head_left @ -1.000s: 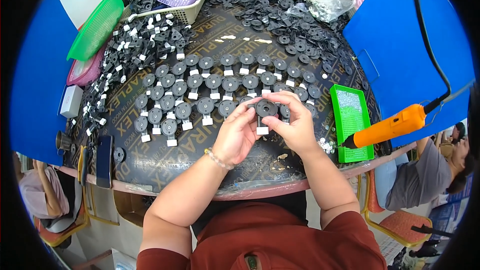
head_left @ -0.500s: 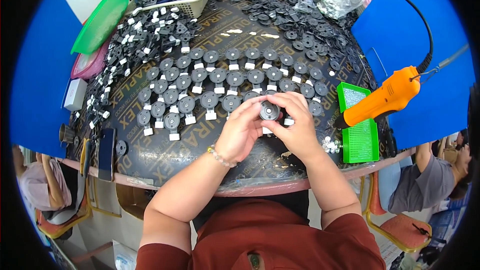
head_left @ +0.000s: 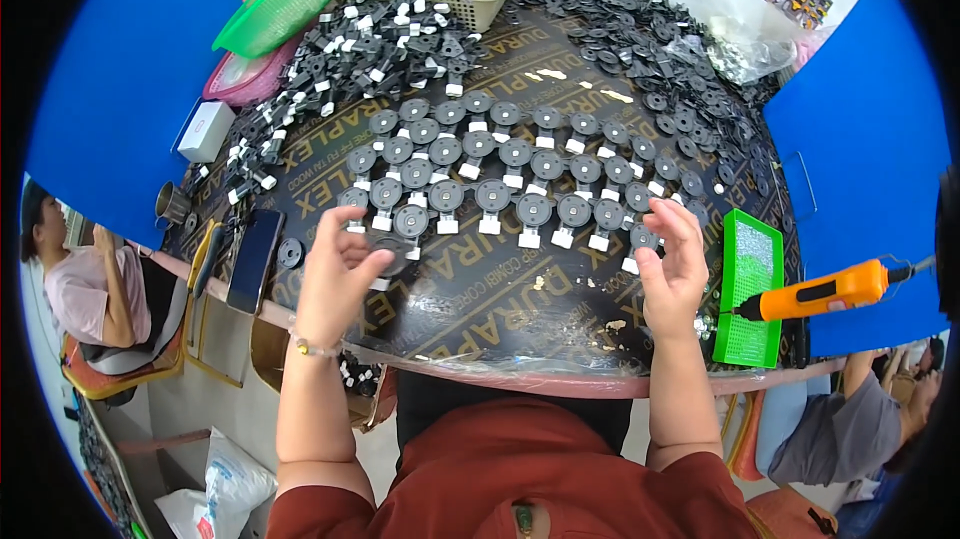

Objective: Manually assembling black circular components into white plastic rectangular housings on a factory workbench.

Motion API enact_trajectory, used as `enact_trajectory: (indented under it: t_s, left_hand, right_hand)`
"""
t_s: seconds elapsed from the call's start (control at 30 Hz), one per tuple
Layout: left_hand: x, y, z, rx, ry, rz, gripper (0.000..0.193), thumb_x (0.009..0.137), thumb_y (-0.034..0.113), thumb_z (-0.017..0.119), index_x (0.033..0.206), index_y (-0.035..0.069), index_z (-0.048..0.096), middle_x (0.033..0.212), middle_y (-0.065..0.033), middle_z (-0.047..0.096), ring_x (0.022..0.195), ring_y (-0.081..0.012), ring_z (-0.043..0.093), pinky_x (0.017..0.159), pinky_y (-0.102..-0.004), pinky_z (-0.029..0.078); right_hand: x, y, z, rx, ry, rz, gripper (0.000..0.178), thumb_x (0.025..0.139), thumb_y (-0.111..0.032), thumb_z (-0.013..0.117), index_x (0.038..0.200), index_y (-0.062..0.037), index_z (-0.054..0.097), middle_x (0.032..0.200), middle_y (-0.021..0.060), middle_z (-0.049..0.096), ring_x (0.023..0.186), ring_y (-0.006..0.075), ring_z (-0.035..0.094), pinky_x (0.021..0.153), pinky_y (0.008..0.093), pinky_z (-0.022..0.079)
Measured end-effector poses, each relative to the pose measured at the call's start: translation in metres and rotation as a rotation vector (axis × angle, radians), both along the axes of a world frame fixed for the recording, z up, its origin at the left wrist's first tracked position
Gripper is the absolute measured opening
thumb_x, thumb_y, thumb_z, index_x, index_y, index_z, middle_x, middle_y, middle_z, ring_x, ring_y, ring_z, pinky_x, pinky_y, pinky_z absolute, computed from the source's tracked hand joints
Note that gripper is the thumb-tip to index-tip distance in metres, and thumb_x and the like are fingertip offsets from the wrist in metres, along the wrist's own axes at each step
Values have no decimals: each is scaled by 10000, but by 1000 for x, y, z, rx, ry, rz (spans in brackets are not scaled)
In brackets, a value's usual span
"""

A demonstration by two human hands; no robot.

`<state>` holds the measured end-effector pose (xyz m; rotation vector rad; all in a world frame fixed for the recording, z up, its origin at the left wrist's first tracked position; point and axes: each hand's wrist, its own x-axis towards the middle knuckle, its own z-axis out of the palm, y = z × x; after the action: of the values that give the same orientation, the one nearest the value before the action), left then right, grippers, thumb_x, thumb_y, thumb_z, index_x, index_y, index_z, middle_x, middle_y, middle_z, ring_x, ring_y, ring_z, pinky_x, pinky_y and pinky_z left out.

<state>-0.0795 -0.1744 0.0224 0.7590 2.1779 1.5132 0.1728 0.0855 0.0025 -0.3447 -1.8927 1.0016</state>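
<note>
Left of centre, a worker's left hand point(head_left: 335, 284) is half open, thumb and fingers parted beside a disc point(head_left: 396, 251); whether they touch cannot be told. Right of centre, the right hand point(head_left: 675, 284) curves loosely around air, near another disc point(head_left: 642, 237). White-tabbed black discs point(head_left: 493, 195) line the table point(head_left: 480, 314) mid-frame; at lower right, an orange driver point(head_left: 820, 291) tips over a green tray point(head_left: 750, 349).
</note>
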Motion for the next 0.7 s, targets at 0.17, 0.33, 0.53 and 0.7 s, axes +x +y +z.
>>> enact_trajectory:
  t_s: [0.17,0.33,0.53,0.7]
  left_hand:
    - [-27,-25,-27,-223,101,105,473,762,98,819,1097,4,498,732,-86,664,705,-149,664,627,-272,513]
    - [-47,-12,-34,-282,234,141,512,724,198,858,1057,9,518,740,-120,692,679,-237,684,634,-334,522]
    - [-97,-16,-11,-196,476,286,313,792,266,781,891,18,617,729,-112,652,659,-269,638,645,-349,517]
    - [-221,-54,-19,-700,745,524,586,766,419,769,1168,22,614,1090,-239,660,1049,-385,628,904,-446,503]
  right_hand:
    - [-8,-8,1,-4,-34,16,448,832,13,666,1271,-4,581,1315,142,531,1083,204,572,952,328,466]
    - [-9,-11,0,-4,-48,1,440,836,43,640,1270,1,579,1310,136,530,1052,185,575,935,316,470]
    - [-5,-5,-4,-24,-40,-35,432,838,55,624,1263,-3,582,1304,133,523,1005,167,576,907,307,480]
    - [-6,-3,-4,-82,-52,-19,427,843,57,614,1265,2,578,1299,124,513,989,158,566,875,295,490]
